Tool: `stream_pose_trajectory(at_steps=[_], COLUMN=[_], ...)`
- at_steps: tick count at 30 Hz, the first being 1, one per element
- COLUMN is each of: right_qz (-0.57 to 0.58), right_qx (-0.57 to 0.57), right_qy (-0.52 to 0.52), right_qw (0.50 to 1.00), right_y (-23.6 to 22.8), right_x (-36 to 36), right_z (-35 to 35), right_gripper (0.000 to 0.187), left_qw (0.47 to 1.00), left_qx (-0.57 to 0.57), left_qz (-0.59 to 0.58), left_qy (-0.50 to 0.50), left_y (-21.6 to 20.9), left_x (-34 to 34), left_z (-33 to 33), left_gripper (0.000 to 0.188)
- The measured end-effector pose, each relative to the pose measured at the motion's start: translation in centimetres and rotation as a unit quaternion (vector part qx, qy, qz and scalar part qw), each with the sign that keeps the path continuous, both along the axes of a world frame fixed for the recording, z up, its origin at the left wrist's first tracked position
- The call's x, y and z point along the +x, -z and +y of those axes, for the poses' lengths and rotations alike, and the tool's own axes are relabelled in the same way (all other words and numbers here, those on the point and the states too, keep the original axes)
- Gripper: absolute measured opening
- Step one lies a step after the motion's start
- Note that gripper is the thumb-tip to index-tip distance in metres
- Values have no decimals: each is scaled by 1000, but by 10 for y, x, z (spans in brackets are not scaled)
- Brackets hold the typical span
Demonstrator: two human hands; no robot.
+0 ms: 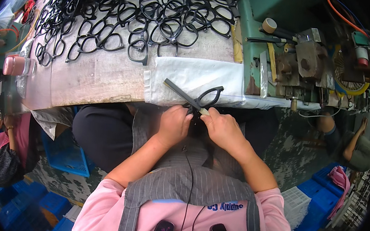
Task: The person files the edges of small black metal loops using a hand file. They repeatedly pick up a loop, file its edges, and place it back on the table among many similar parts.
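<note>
My left hand (174, 124) and my right hand (221, 127) meet at the table's near edge, both gripping one black eyeglass frame (208, 95). A dark flat file (182, 93) slants up to the left from between my hands; my right hand's fingers close on its pale handle end. The frame's one visible rim sticks out above my right hand, over a white cloth (196, 76). Which hand bears the frame's weight is hard to tell.
Several black eyeglass frames (128, 15) lie heaped across the worn tabletop (94, 79). A green metal machine (303, 60) with a tape roll (269, 25) stands at right. A pink-lidded jar (15, 65) sits at left. Blue crates (66, 152) line the floor; other people sit left and right.
</note>
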State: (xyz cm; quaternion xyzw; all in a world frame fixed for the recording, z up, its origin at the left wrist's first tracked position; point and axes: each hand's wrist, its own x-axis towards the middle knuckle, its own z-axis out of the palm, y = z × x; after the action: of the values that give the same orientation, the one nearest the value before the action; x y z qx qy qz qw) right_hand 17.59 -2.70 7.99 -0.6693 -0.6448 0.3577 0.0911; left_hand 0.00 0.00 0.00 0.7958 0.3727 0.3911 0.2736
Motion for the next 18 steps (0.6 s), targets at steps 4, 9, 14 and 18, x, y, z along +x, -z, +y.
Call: stream_pose_trajectory(at_steps=[4,9,14,18], right_qz=[17,26,32,38], right_qx=[-7,1,4,35], right_qy=[9,21,21,17], right_qw=[1000,999,999,999], right_y=[-9,3,-4,10], right_x=[4,-5,-1,-5], right_z=[-11,-3,-17,-5], right_gripper=[31,31,30,31], left_qw=[1000,1000,999,999], left_qx=[8,-7,-17,-30], left_qz=[-10,-26,-22,-9], left_qy=[-12,-10,-24,-20], left_y=[0,0,1,3], left_x=[5,4,4,3], left_z=[4,-2,-2,-3], left_gripper=[13,15,14,12])
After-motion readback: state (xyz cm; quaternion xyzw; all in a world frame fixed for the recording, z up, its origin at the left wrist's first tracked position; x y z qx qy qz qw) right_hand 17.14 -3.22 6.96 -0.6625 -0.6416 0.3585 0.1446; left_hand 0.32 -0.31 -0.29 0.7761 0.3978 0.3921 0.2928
